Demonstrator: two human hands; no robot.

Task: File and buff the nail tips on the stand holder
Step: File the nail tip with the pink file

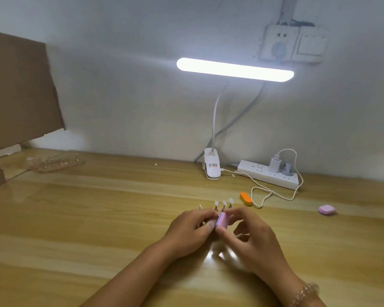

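Note:
A small stand holder with pale nail tips on thin stems sits on the wooden table, just beyond my hands. My left hand has its fingers curled at the stand's left part; what it grips is hidden by the fingers. My right hand pinches a pink and purple buffer block between thumb and fingers. The block is held upright, close against the left fingertips and just in front of the nail tips.
An orange buffer block lies behind the stand, a pink-purple one far right. A clip lamp, power strip and white cable sit at the back. Another stand holder and cardboard are at the left.

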